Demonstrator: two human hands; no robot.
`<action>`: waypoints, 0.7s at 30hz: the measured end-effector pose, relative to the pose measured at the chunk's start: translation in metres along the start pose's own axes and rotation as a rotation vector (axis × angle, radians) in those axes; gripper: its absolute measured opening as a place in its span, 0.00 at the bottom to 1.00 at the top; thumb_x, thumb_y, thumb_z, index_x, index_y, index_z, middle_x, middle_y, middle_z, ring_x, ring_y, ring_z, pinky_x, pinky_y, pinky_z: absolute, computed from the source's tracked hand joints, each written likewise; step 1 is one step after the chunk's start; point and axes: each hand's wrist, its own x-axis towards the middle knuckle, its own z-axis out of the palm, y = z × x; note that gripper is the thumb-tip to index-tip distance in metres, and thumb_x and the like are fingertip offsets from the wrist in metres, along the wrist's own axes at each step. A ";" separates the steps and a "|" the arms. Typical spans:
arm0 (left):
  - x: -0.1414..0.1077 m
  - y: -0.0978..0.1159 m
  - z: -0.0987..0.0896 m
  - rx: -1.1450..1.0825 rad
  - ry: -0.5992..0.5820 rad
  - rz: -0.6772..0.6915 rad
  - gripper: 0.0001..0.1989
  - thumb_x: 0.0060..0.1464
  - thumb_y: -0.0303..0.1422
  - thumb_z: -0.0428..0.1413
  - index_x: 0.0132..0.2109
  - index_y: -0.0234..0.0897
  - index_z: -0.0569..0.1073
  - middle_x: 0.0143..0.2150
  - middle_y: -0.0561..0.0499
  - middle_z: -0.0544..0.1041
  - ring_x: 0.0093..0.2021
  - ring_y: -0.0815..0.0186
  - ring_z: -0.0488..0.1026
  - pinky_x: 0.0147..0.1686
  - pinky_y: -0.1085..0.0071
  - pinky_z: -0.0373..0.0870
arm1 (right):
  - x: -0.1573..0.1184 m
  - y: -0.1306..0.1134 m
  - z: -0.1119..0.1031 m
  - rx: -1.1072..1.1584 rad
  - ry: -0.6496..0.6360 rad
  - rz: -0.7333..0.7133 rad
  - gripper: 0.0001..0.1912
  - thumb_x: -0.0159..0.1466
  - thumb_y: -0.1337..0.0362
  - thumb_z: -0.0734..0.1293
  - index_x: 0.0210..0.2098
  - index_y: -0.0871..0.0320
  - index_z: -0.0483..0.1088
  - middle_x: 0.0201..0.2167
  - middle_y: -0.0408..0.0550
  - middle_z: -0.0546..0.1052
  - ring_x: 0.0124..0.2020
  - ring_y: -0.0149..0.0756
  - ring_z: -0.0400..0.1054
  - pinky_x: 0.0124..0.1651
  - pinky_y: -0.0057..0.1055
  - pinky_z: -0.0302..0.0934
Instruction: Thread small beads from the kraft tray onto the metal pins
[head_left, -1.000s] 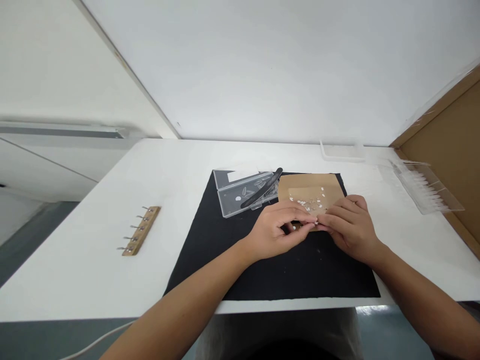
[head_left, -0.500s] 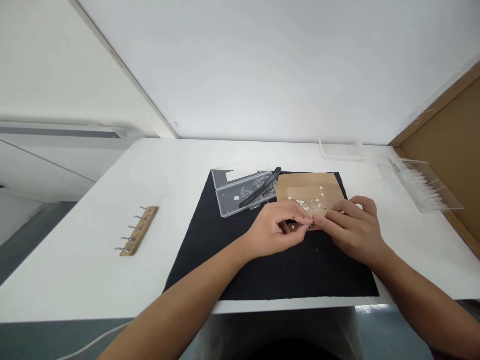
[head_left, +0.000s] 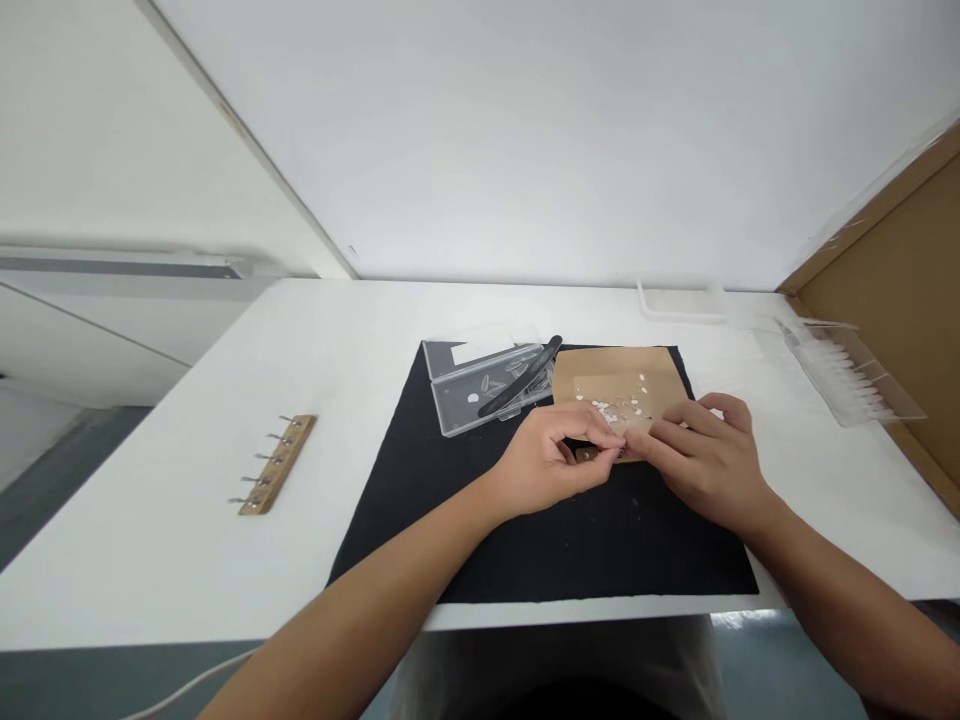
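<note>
My left hand (head_left: pixel 551 455) and my right hand (head_left: pixel 701 450) meet fingertip to fingertip at the front edge of a brown paper sheet (head_left: pixel 652 372). Both are pinched closed on something too small to make out. Just below their fingertips, part of a small wooden strip (head_left: pixel 586 455) shows, mostly covered by the hands. Several small white pieces (head_left: pixel 609 410) lie scattered on the paper. To its left, a black curved file (head_left: pixel 521 378) rests across an open clear plastic case (head_left: pixel 457 402) with clear pieces inside. All of this lies on a black cloth (head_left: pixel 540 550).
A wooden strip with metal hooks (head_left: pixel 277 466) lies on the white table (head_left: pixel 187 560) at left. At the back right is a clear tray (head_left: pixel 682 304). Clear plastic racks (head_left: pixel 844 375) stand at far right beside a brown board (head_left: pixel 900 260).
</note>
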 end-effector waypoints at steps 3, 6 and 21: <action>-0.001 0.003 0.001 -0.042 -0.001 -0.080 0.03 0.54 0.27 0.64 0.35 0.33 0.84 0.33 0.47 0.80 0.27 0.71 0.77 0.17 0.83 0.69 | 0.000 -0.001 -0.001 -0.018 -0.003 -0.013 0.09 0.72 0.71 0.68 0.46 0.50 0.74 0.29 0.36 0.80 0.38 0.33 0.72 0.50 0.41 0.53; -0.002 0.003 0.002 -0.111 0.004 -0.171 0.04 0.51 0.26 0.64 0.35 0.32 0.83 0.33 0.49 0.78 0.24 0.72 0.76 0.17 0.81 0.73 | 0.000 -0.002 -0.001 -0.023 0.002 -0.030 0.08 0.72 0.71 0.68 0.47 0.51 0.74 0.30 0.37 0.80 0.38 0.34 0.71 0.50 0.41 0.53; 0.000 0.003 0.010 -0.287 0.082 -0.520 0.09 0.38 0.28 0.65 0.31 0.32 0.76 0.29 0.52 0.77 0.23 0.72 0.74 0.16 0.77 0.78 | 0.002 -0.007 0.002 -0.057 0.018 -0.042 0.07 0.71 0.69 0.70 0.45 0.49 0.77 0.27 0.38 0.75 0.39 0.35 0.66 0.51 0.41 0.50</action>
